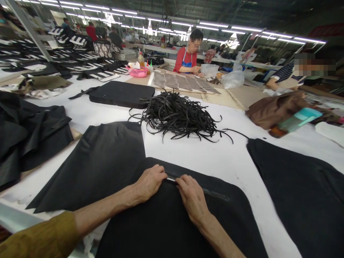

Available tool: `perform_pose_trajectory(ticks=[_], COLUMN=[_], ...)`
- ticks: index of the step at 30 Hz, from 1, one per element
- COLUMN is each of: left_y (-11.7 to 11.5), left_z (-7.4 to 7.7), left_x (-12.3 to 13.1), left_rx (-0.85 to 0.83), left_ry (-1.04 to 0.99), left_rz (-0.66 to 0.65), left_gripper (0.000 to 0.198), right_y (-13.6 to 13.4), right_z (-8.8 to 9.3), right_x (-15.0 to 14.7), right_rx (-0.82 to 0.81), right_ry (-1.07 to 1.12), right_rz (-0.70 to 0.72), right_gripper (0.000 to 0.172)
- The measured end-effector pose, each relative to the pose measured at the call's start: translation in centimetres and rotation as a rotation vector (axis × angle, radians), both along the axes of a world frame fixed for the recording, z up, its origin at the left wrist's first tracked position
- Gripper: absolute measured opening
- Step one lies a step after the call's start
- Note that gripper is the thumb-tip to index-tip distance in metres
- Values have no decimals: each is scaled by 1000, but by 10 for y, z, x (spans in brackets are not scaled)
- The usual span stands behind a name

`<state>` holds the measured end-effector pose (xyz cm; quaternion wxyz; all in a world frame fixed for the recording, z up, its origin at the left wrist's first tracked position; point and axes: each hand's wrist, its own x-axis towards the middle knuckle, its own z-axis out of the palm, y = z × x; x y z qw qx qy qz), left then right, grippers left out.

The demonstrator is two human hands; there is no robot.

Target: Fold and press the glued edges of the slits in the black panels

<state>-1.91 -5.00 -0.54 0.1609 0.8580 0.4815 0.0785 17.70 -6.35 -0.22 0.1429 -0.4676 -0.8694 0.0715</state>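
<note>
A large black fabric panel [150, 225] with rounded corners lies in front of me. A long narrow slot [215, 194] runs near its far edge. At the slot's left part, my left hand [152, 181] has its fingers closed on the fabric. My right hand [192, 195] is a little to the right, fingers bent and pinching the slot's near edge. Between the hands a thin whitish strip [171, 179] shows in the slot. The fingertips are partly hidden. Beyond the panel lies a heap of thin black strips [180, 113].
Black fabric pieces lie left [94, 161] and right [303, 190] on the white table [188, 154]. Farther back are a stack of black panels [120, 94], a teal-lidded bottle [298, 120] and a pink basket [138, 71]. Two people [185, 59] work across the table.
</note>
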Motion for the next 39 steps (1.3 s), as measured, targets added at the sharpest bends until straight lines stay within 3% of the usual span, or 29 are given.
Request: perform_pose_trajectory(ticks=[8,14,24,32,39], left_y=[1,4,2,-1,-3], left_z=[8,3,5,10,18], left_x=[3,-3,-12,-15,-28], left_rx=[41,37,187,252,184], left_ry=[84,54,87,175,165], left_rz=[-63,-102,-350,-456,-442], left_gripper=[23,22,19,23,29], right_y=[3,1,-5,-8,-11], right_z=[3,-3,-2,9,1], right_x=[2,6,11,-6,-6], right_rx=[-15,-5,75,134,168], right_ry=[-49,-45,-201,-340,-355], right_rz=[-13,17,138,145,134], right_gripper=[16,18,19,47,46])
